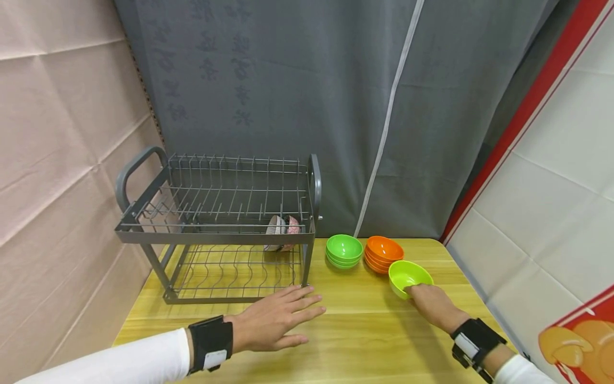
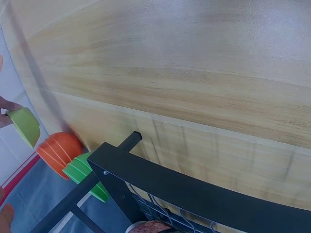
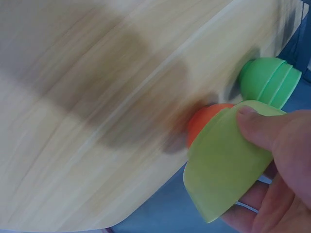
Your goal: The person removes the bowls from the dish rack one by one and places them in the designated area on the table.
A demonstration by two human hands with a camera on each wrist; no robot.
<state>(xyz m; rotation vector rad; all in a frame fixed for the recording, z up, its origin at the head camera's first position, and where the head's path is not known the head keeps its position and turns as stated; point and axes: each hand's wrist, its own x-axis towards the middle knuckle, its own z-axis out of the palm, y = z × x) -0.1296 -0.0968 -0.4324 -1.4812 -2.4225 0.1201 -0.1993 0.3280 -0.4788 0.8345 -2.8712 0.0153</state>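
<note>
My right hand [image 1: 434, 305] pinches the near rim of a yellow-green bowl [image 1: 409, 277], thumb on its outside and fingers over the edge. In the right wrist view this bowl [image 3: 226, 160] is tilted and overlaps a stack of orange bowls [image 3: 206, 121]. The orange stack [image 1: 382, 253] stands just behind it on the table. A stack of green bowls [image 1: 344, 250] sits to the left of the orange one. My left hand [image 1: 278, 319], fingers straight and spread, hovers palm down near the front right corner of a dark grey two-tier dish rack [image 1: 216, 237], holding nothing.
Two small bowls, one whitish [image 1: 275, 232] and one pink-patterned [image 1: 292, 233], stand on edge in the rack's lower tier at the right. A grey curtain [image 1: 355, 133] hangs behind the wooden table [image 1: 355, 330]. Pale walls flank both sides.
</note>
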